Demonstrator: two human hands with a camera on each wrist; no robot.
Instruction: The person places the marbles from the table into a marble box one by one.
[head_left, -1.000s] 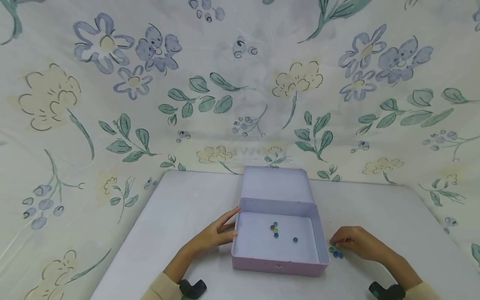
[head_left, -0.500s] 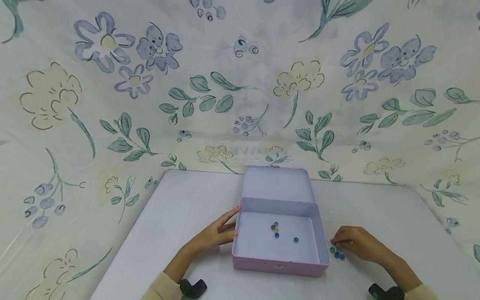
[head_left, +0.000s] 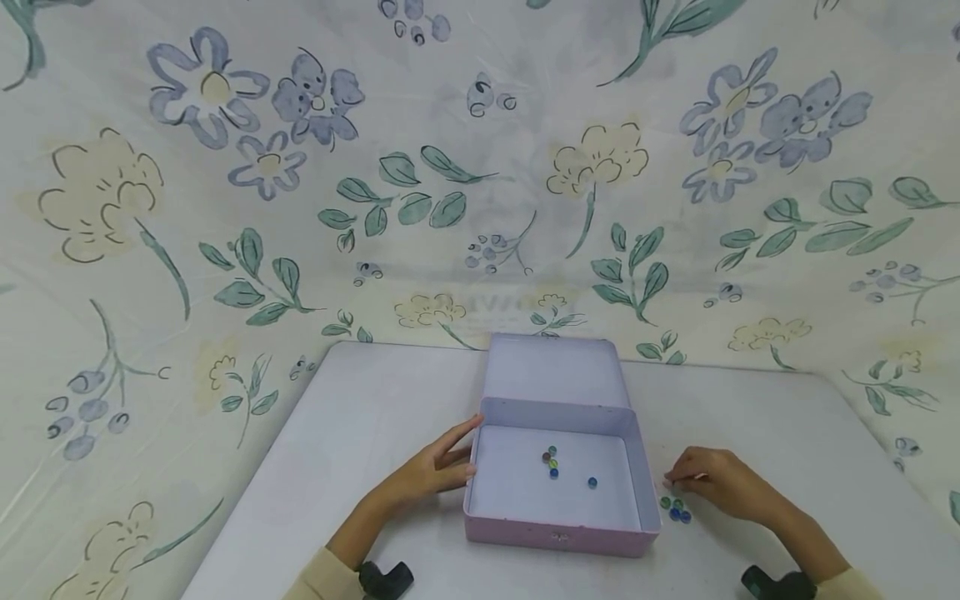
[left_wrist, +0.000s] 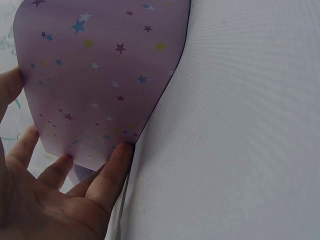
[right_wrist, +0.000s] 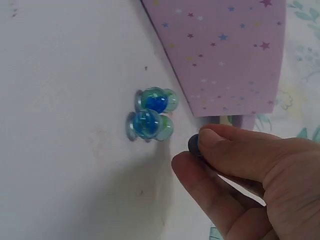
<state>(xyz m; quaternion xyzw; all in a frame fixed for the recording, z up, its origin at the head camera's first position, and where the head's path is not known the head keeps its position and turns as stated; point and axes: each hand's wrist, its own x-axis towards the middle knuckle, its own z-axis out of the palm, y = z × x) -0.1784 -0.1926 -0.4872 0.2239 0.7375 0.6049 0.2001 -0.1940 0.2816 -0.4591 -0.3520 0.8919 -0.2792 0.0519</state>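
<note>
A pink tin box [head_left: 558,542] with a pale lilac inside stands with its lid [head_left: 553,371] folded back. Several glass marbles [head_left: 553,472] lie on its floor. My left hand [head_left: 423,471] rests against the box's left wall, its spread fingertips touching the star-printed side [left_wrist: 100,75]. To the right of the box, my right hand [head_left: 720,483] pinches a dark blue marble [right_wrist: 194,145] between thumb and finger. Just beside it on the table, several blue and green marbles [right_wrist: 146,124] sit in a cluster; in the head view they are below the fingertips.
The white table [head_left: 375,400] carries the box near its middle. A flower-patterned cloth [head_left: 480,167] hangs behind the table and at its sides. Black wrist devices [head_left: 386,577] sit at both sleeves.
My right hand has risen slightly away from the marble cluster, so more of those marbles show. The left hand and the box have stayed in place.
</note>
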